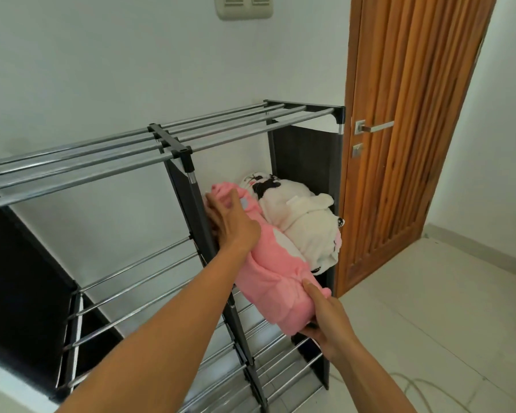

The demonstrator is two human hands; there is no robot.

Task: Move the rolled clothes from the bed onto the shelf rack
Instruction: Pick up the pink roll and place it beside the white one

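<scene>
**Pink roll held at the shelf opening by both hands**

A rolled pink fleece garment (268,263) is held by both hands at the right-hand upper compartment of a black-framed shelf rack with chrome metal bars (173,144). The far end of the roll is gripped by the left hand (230,222), whose fingers are curled around its left side, close against the rack's dark middle post; the thumb is laid over the top of the fabric. The near end is gripped by the right hand (322,317), whose fingers are wrapped underneath and whose thumb (309,289) is pressed on top. The roll is tilted, its far end inside the compartment and its near end projecting out past the front bars.

Just beyond the right thumb, and touching the pink roll along its right side, a rolled white garment with black printed patches (301,222) is lodged in the same compartment against the dark fabric side panel (307,162).

To the right of both hands, a slatted brown wooden door (411,144) with a silver lever handle (376,126) is seen closed, above a pale tiled floor (429,308).
</scene>
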